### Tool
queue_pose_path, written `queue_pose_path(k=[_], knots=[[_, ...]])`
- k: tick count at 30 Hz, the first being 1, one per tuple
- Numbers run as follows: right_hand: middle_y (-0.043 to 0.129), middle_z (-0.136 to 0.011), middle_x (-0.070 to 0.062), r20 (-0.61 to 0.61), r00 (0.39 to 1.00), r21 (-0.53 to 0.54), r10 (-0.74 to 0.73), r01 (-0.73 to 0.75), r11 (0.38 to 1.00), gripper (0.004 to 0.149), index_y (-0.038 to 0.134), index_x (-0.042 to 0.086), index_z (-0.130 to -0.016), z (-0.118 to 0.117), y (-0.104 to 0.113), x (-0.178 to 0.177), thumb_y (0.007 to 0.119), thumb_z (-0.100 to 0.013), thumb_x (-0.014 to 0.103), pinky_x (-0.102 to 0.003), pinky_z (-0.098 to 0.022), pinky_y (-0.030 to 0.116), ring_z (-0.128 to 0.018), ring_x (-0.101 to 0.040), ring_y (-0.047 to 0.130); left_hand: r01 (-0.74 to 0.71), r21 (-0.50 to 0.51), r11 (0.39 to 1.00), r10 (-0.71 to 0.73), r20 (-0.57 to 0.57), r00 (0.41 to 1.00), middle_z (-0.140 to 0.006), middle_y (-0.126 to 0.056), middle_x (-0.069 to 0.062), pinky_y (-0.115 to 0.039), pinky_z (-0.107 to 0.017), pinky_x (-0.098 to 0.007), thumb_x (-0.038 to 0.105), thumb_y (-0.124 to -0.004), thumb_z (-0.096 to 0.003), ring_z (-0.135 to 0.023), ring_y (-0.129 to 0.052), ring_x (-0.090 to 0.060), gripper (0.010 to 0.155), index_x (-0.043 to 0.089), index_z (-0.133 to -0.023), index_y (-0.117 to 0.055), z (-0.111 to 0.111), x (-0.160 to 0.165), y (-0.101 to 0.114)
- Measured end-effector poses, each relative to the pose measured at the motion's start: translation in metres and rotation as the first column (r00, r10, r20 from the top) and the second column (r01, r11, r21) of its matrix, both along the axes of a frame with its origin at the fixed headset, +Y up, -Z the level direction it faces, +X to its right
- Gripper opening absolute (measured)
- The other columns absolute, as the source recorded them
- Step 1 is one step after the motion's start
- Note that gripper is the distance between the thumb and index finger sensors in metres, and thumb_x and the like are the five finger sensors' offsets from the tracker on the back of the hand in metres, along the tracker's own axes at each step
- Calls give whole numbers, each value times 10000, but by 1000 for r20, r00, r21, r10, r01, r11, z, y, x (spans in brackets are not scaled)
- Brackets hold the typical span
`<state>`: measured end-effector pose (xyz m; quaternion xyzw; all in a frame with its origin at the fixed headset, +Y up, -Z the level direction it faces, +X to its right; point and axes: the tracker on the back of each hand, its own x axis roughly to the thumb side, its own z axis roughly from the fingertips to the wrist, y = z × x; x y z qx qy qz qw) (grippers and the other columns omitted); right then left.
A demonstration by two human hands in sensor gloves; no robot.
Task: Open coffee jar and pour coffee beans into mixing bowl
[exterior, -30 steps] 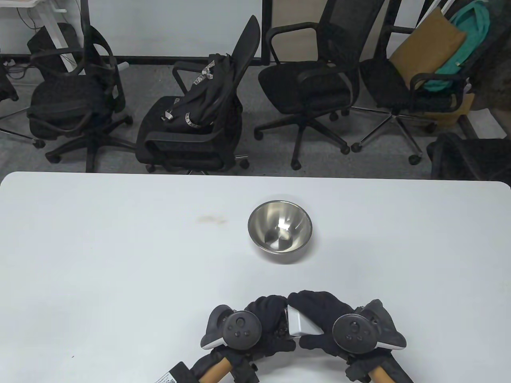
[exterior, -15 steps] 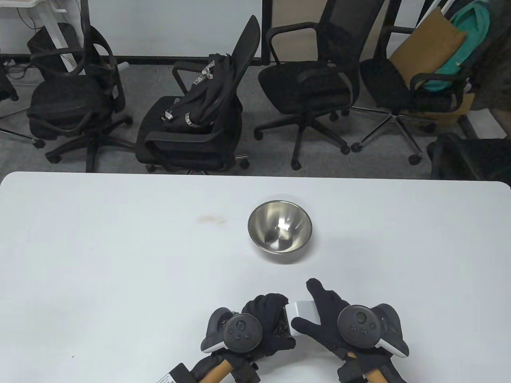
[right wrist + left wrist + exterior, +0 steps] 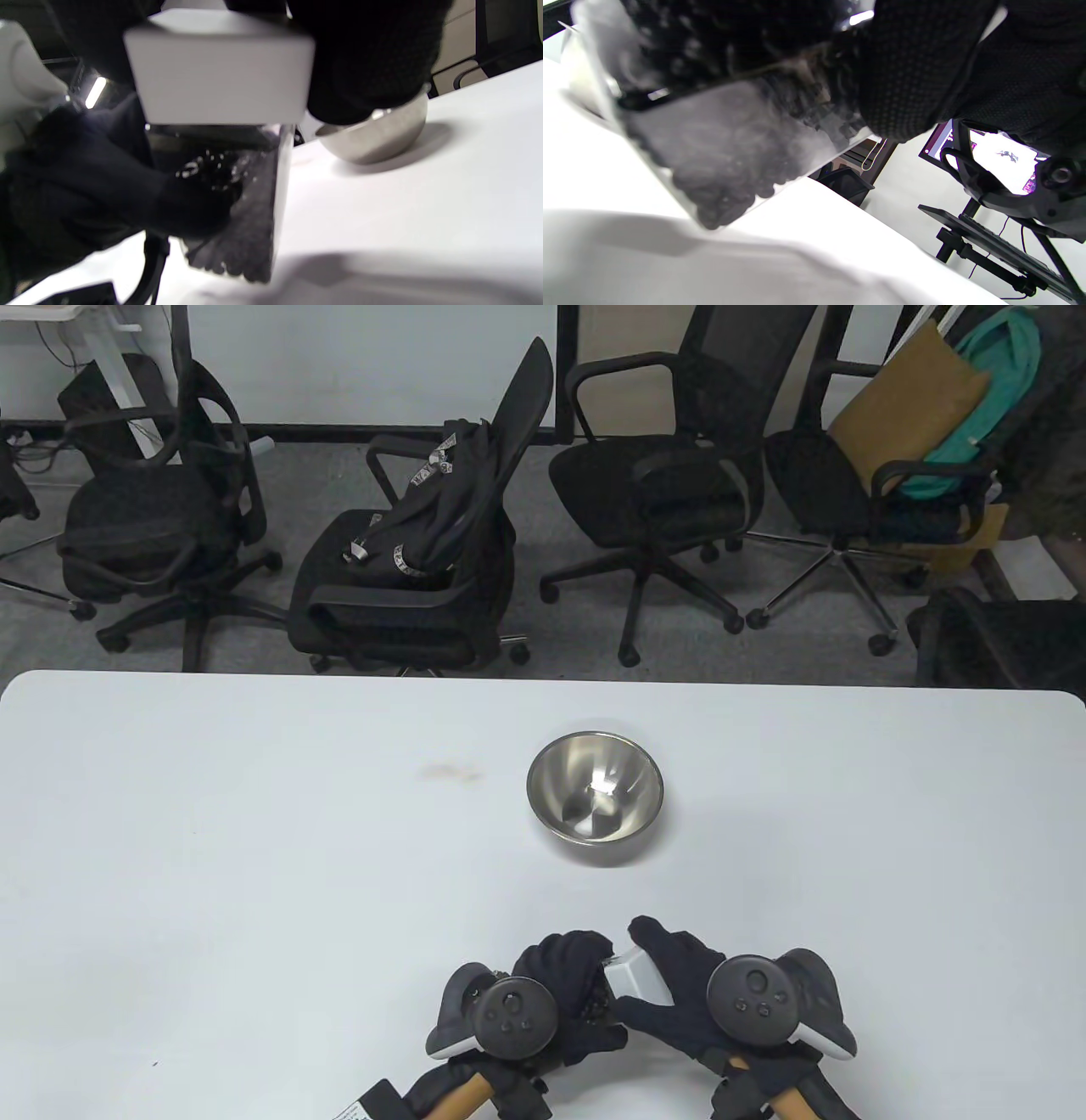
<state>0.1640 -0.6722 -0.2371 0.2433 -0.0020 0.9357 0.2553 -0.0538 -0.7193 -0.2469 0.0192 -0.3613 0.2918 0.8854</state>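
A clear square coffee jar point(image 3: 246, 199) with dark beans inside is tilted just above the table near the front edge. My left hand point(image 3: 568, 984) grips its body; the jar also shows in the left wrist view point(image 3: 721, 140). My right hand point(image 3: 670, 993) grips the jar's white square lid point(image 3: 632, 976), which sits on the jar's mouth; the lid shows large in the right wrist view point(image 3: 220, 67). The empty steel mixing bowl point(image 3: 594, 796) stands on the table beyond the hands and also shows in the right wrist view point(image 3: 382, 135).
The white table point(image 3: 254, 857) carries a faint brown smear point(image 3: 445, 769) left of the bowl. Several black office chairs point(image 3: 407, 560) stand on the floor beyond the table's far edge.
My right hand let its fingers off the lid half a second ago, shifted its hold, and now closes on the lid again. The left hand and the bowl have stayed put.
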Motion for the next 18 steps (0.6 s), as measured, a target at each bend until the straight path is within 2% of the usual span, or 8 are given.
queue_pose_path(k=[5, 9, 13, 18], knots=[[733, -932, -351, 83, 994, 40, -75, 72, 997, 838, 510, 20, -1156, 0, 14, 21, 740, -593, 597, -463, -476, 828, -655, -424, 880, -5, -4, 1000, 5, -23, 1000, -1053, -700, -248, -691, -688, -606, 480, -1023, -422, -898, -792, -434, 913, 28, -1066, -559, -2, -6, 0], [722, -940, -359, 232, 972, 49, -34, 24, 998, 830, 510, 32, -1161, -10, 14, 47, 752, -592, 586, -476, -484, 818, -664, -439, 870, -20, -6, 1000, 19, -33, 999, -1053, -700, -247, -691, -687, -605, 481, -1021, -423, -898, -792, -432, 914, 26, -1065, -558, -3, -8, 1], [702, -955, -358, 412, 905, 23, 110, -131, 991, 813, 509, 70, -1168, -25, 1, 74, 763, -587, 578, -484, -498, 808, -688, -447, 852, -29, -10, 1000, 28, -40, 999, -1054, -698, -248, -690, -688, -605, 482, -1020, -424, -899, -790, -434, 915, 26, -1067, -555, -3, -11, 1], [693, -961, -356, 553, 787, -91, 274, -270, 959, 806, 513, 82, -1167, -41, -21, 103, 769, -583, 574, -487, -505, 804, -697, -450, 844, -37, -13, 999, 36, -47, 998, -1055, -694, -249, -688, -689, -605, 482, -1018, -426, -900, -789, -433, 914, 26, -1067, -552, -2, -13, 1]])
